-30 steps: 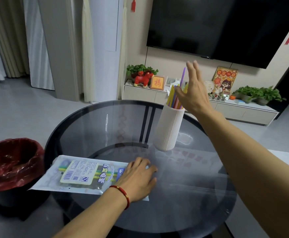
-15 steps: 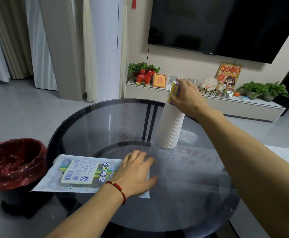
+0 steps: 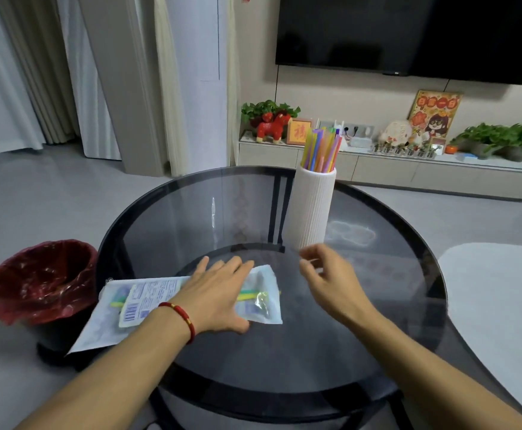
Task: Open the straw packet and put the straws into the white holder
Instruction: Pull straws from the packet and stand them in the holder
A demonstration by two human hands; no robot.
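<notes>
Far off to the left of my left hand stands a bin [image 3: 41, 283] lined with a red bag, on the floor just beside the table [image 3: 377, 352]. The packet [image 3: 148, 302] lies flat on the dark glass, its left corner jutting past the table's edge toward the bin, its printed label facing up. My left hand [image 3: 219, 293] lies on top of the packet's right half, palm down, fingers straight and slightly spread, pressing it to the glass; a red bracelet [image 3: 180, 318] circles that wrist. Just beyond my fingertips the packet's right end shows, clear plastic with a few yellow and green straws inside it. To the right of that end, apart from it, my right hand [image 3: 331, 280] hovers above the glass, holding nothing, fingers loosely curled with thumb and forefinger drawn near each other; it is blurred, so I cannot tell more. Just past my right hand's fingers stands the white ribbed holder [image 3: 311, 209], upright on the table, with a bunch of coloured straws [image 3: 321, 148] sticking up out of its mouth.
</notes>
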